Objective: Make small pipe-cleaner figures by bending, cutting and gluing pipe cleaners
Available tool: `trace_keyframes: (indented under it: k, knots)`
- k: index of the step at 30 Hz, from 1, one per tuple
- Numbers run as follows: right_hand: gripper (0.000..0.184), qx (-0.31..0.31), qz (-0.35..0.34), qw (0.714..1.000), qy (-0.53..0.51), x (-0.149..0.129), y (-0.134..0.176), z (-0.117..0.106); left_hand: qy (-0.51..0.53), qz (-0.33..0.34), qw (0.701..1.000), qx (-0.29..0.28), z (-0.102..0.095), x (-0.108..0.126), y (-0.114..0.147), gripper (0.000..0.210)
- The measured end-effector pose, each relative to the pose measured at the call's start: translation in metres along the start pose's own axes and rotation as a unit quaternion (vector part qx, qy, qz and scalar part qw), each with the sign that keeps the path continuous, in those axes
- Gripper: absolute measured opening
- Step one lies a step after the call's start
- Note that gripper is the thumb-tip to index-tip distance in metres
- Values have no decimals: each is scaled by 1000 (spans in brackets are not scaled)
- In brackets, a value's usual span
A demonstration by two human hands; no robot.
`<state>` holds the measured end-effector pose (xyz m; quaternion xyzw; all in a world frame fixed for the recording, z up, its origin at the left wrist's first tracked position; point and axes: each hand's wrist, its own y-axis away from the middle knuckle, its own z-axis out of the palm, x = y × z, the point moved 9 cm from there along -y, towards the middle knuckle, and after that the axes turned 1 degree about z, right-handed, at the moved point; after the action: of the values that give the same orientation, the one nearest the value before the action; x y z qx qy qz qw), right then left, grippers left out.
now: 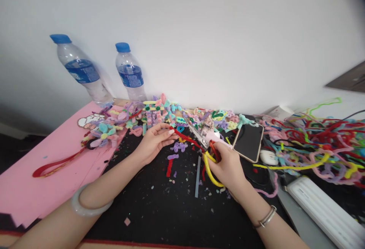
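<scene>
Between thumb and fingers, my left hand (158, 141) pinches one end of a red pipe cleaner (186, 138). The strip runs right, toward the scissors (203, 142). Those scissors have yellow and red handles, and my right hand (228, 163) grips them with the blades pointing up and left. The red strip reaches the blades near their pivot; whether it lies between them I cannot tell. Below lie a short red piece (169, 168), a purple piece (172, 157) and a translucent glue stick (197, 176) on the black mat (148, 211).
Colourful pipe-cleaner shapes (156, 114) line the wall. Two water bottles (129, 72) stand at the back left, by pink sheets (65, 135). At right are a phone (249, 141), a white mouse (268, 157), tangled pipe cleaners (310, 138) and a white power strip (327, 211).
</scene>
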<state>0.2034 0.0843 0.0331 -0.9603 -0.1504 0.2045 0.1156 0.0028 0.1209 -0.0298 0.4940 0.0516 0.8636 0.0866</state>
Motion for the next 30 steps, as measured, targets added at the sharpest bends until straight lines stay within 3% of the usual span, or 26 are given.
trace_keyframes:
  k: [5, 10, 14, 20, 25, 27, 30]
  knots:
    - [17, 52, 26, 997, -54, 10, 3, -5, 6, 4, 1000, -23, 6, 3, 2, 21]
    - [21, 113, 78, 975, -175, 26, 10, -7, -14, -4, 998, -60, 13, 0, 5, 21]
    - [26, 99, 85, 953, -273, 29, 10, 3, -29, -11, 996, -84, 17, -2, 6, 21]
    - [22, 71, 86, 937, -332, 27, 8, 11, -32, -10, 995, -94, 19, -2, 7, 19]
    - [15, 70, 122, 905, -401, 28, 8, 12, -45, -4, 994, -96, 20, -2, 7, 16]
    - [16, 75, 119, 905, -400, 30, 8, 12, -47, -2, 995, -94, 20, -2, 7, 15]
    - [19, 88, 101, 928, -349, 33, 10, 12, -43, -4, 996, -79, 19, 0, 7, 17]
